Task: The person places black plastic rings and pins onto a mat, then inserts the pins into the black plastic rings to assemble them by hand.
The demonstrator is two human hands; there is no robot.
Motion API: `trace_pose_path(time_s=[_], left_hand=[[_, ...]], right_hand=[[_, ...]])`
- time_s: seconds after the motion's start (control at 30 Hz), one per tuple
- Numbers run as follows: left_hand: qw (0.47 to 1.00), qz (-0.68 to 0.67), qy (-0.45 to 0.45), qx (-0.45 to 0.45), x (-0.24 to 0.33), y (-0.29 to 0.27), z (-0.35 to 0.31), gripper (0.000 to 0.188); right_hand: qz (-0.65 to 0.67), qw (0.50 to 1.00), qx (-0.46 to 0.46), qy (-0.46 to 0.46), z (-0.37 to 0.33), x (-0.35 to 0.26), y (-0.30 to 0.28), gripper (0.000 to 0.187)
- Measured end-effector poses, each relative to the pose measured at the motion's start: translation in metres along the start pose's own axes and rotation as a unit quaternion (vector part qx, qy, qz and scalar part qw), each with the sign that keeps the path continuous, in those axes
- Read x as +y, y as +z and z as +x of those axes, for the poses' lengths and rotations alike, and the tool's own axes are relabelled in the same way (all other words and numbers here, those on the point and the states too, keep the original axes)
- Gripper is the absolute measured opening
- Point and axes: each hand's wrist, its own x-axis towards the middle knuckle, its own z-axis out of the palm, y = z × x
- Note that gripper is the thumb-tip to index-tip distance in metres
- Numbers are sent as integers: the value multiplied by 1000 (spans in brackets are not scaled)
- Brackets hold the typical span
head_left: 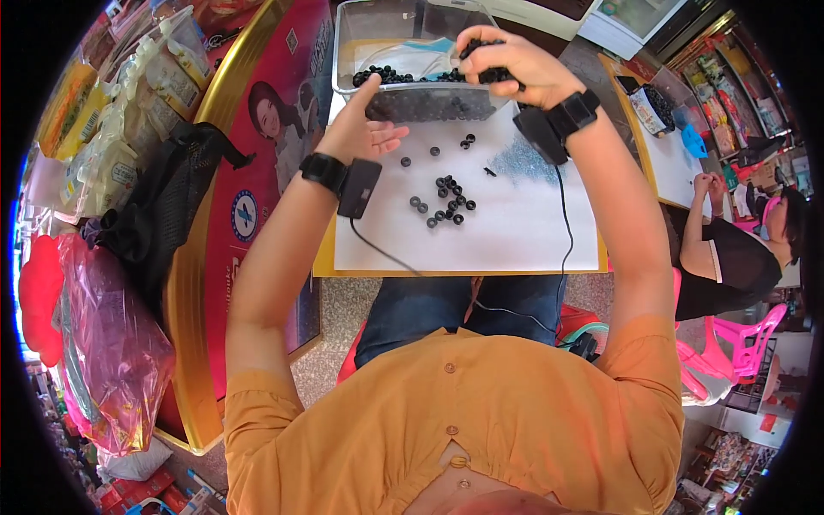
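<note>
A clear plastic bin [438,105] stands at the far side of the white tabletop, with small round black bead-like pieces [388,75] heaped inside. Over its right part, my right hand [519,70] is closed around a clump of the same black pieces [493,73]. At the bin's near left corner, my left hand [365,129] has its fingers apart and palm turned inward; its thumb is by the rim, and I cannot tell if it touches. Several loose black pieces [446,204] lie scattered on the table between my forearms. Each wrist wears a black strap with a cabled box.
The white table [515,245] has a yellow edge. A gold-trimmed red panel [249,172] stands close on the left, beside bagged packages [129,154]. On the right, another person [738,249] sits at a second table [665,163] holding a bin of black pieces [654,107].
</note>
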Motion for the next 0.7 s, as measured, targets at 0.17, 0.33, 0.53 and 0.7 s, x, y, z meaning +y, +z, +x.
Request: trace_pose_path(time_s=[0.17, 0.33, 0.53, 0.7], left_hand=[[911, 355, 207, -15, -97, 0, -18, 124], [704, 654, 278, -12, -120, 25, -47, 133], [659, 694, 291, -8, -133, 20, -28, 134], [656, 701, 278, -40, -125, 21, -28, 133]], right_hand=[[29, 993, -21, 115, -31, 35, 25, 27], [-154, 975, 5, 159, -19, 118, 30, 24], [-417, 907, 47, 49, -7, 156, 38, 34], [-408, 911, 21, 56, -10, 141, 42, 43]])
